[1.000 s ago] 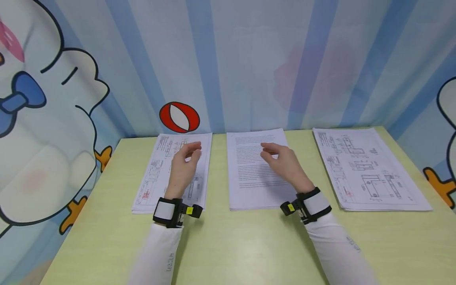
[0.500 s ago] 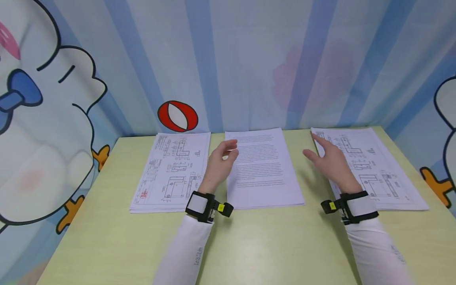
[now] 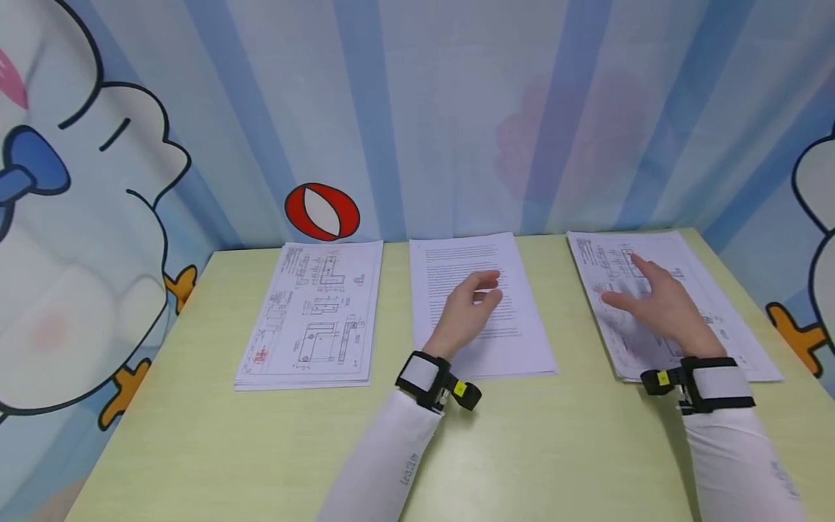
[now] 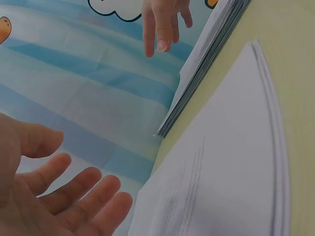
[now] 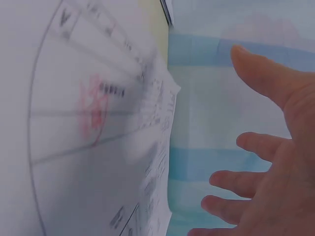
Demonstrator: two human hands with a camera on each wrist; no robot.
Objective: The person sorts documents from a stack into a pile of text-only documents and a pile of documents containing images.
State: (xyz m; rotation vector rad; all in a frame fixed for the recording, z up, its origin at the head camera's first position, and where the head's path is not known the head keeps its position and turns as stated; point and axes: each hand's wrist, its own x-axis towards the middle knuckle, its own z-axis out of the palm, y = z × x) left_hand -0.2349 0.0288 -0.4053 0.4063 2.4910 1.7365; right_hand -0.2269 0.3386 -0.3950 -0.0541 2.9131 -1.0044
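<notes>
Three stacks of paper lie side by side on the table. My left hand [image 3: 464, 312] hovers over the middle stack of printed text [image 3: 433, 254], its fingers loosely bent with nothing in them. In the left wrist view a gap shows between that hand and the text sheets [image 4: 231, 128]. Above the right stack of technical drawings [image 3: 730, 362] is my right hand [image 3: 668, 304], thumb and fingers spread, holding nothing. The right wrist view shows its fingers apart from the drawing sheet [image 5: 88, 187], which carries a red stamp mark.
On the left lies another stack of technical drawings [image 3: 306, 319]. All the stacks sit toward the back of the pale yellow table [image 3: 261, 449]. A striped blue curtain [image 3: 450, 123] with cartoon figures hangs behind the table's back edge.
Both hands have moved to the right: the left from the left stack to the middle one, the right from the middle stack to the right one. Its fingers have spread. The stacks stay put.
</notes>
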